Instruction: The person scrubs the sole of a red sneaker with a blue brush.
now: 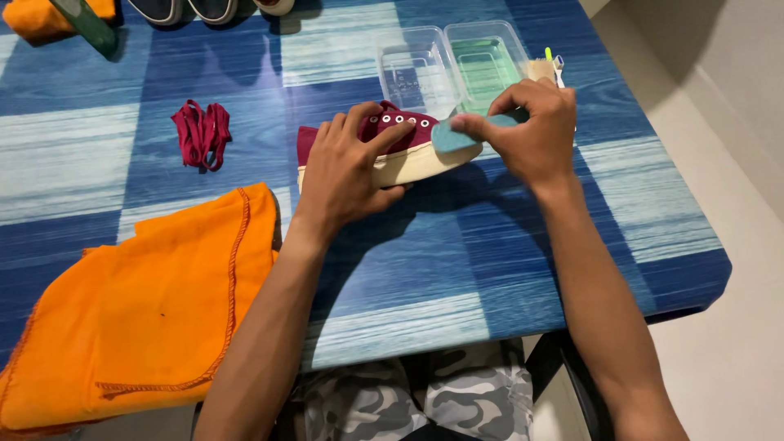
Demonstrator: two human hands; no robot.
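Note:
A maroon sneaker with a cream sole lies on the blue striped table, its laces removed. My left hand rests over the shoe's middle and holds it down. My right hand grips a teal sponge pad and presses it against the toe end of the shoe. The shoe's heel part is partly hidden under my left hand.
A bundle of maroon laces lies to the left. An orange cloth covers the near left corner. A clear two-part plastic tray stands behind the shoe, with a small brush beside it. More shoes sit at the far edge.

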